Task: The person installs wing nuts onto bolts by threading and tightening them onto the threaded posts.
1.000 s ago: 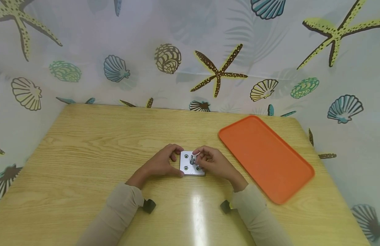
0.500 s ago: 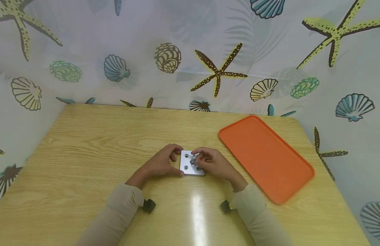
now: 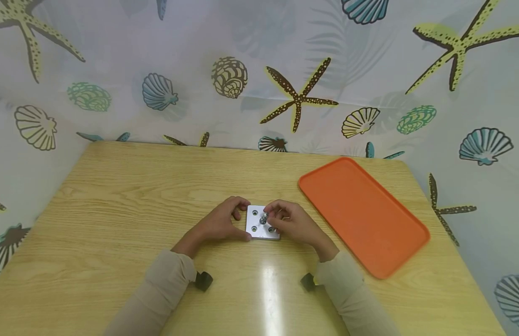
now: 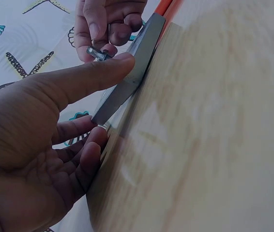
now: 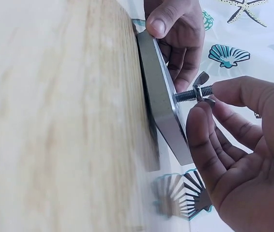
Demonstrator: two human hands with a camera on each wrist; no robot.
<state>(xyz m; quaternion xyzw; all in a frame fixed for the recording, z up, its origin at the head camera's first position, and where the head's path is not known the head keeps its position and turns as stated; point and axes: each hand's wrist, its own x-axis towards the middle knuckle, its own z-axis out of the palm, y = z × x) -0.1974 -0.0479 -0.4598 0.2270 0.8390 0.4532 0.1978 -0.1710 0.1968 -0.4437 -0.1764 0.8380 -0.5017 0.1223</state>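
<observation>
A square metal plate (image 3: 257, 223) with countersunk corner holes lies flat on the wooden table. From its middle stands a threaded bolt (image 5: 185, 96) carrying a wing nut (image 5: 200, 92), partway along the thread. My left hand (image 3: 221, 219) grips the plate at its left side, thumb on the near corner and fingertips at the far one. Over the plate, my right hand (image 3: 294, 221) holds the wing nut between thumb and fingers. In the right wrist view one fingertip meets the bolt's end and another touches the lower wing. The left wrist view shows the left thumb across the plate's edge.
An orange tray (image 3: 360, 214) lies at an angle on the right of the table (image 3: 137, 196). Behind the table hangs a pale cloth (image 3: 192, 46) printed with shells and starfish. Black wrist devices (image 3: 203, 281) sit at both cuffs.
The right fingers have shifted slightly around the wing nut, and its wings stand at a different angle. The left hand and plate stay in place. The cloth at the far right moved a little.
</observation>
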